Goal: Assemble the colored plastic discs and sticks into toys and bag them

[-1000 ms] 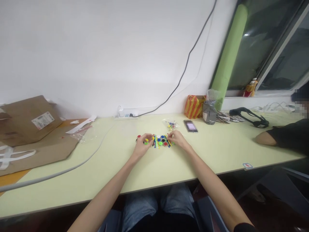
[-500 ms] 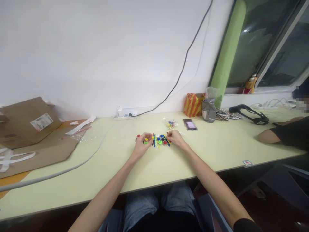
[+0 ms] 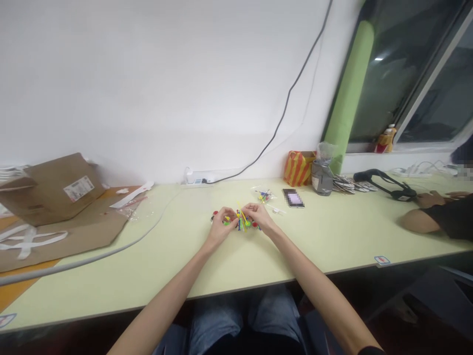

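Thin plastic sticks [image 3: 243, 225] in blue, yellow and green lie bunched between my hands on the table. My left hand [image 3: 222, 225] curls at the left of the sticks, thumb and fingertips drawn together; what they pinch is too small to make out. Under and beside that hand are small green, red and black round pieces [image 3: 215, 215]. My right hand [image 3: 259, 216] pinches what looks like a yellow stick [image 3: 244, 216] close to the left fingertips. More round pieces, including a red one [image 3: 254, 224], sit partly hidden below the right hand.
Behind my hands lie a clear bag of small coloured parts [image 3: 263, 196] and a phone [image 3: 293, 197]. A striped bag [image 3: 296, 168] and grey pouch [image 3: 322, 176] stand by the wall. Left are cardboard [image 3: 55, 190] and a grey cable [image 3: 111, 255]; at right, another person's arm [image 3: 419, 220].
My right hand has moved left, close to my left hand, and a yellow stick now shows at its fingertips. The round pieces between the hands are more covered. The view has shifted slightly.
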Demonstrator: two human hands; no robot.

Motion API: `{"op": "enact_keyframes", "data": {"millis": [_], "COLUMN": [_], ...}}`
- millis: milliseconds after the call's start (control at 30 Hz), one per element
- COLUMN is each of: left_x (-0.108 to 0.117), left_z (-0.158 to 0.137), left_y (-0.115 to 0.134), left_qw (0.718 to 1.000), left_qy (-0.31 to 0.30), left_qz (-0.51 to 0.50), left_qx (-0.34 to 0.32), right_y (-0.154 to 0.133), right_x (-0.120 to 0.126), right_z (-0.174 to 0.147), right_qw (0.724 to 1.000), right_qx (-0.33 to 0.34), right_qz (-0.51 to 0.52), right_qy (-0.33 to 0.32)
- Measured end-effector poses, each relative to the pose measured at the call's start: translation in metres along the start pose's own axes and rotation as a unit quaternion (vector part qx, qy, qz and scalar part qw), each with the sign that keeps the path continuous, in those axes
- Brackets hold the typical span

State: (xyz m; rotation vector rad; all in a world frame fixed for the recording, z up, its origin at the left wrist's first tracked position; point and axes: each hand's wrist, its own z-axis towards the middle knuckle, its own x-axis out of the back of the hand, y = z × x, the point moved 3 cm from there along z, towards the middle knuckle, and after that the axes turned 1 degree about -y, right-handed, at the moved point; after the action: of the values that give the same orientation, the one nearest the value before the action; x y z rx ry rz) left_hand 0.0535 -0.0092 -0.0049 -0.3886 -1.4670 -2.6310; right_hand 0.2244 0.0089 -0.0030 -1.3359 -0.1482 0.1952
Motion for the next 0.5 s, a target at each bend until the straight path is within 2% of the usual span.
{"op": "enact_keyframes", "data": {"millis": [167, 333, 500], "left_x": [0.002, 0.002, 0.001], "left_z": [0.0, 0.0, 0.0], "left_y": [-0.001, -0.001, -0.001], "left_qw": [1.0, 1.0, 0.999], "left_qy": [0.001, -0.013, -0.037], "left_qz": [-0.012, -0.021, -0.032], "left_qx": [-0.003, -0.001, -0.001], "right_y": [0.009, 0.013, 0.012], "right_x": [-0.013, -0.012, -0.011], "right_z": [0.0, -0.005, -0.011], "right_qw": [0.997, 0.996, 0.995], "right_qx": [-0.02, -0.007, -0.004], "right_qz": [0.072, 0.083, 0.092], "right_qy": [-0.012, -0.04, -0.038]}}
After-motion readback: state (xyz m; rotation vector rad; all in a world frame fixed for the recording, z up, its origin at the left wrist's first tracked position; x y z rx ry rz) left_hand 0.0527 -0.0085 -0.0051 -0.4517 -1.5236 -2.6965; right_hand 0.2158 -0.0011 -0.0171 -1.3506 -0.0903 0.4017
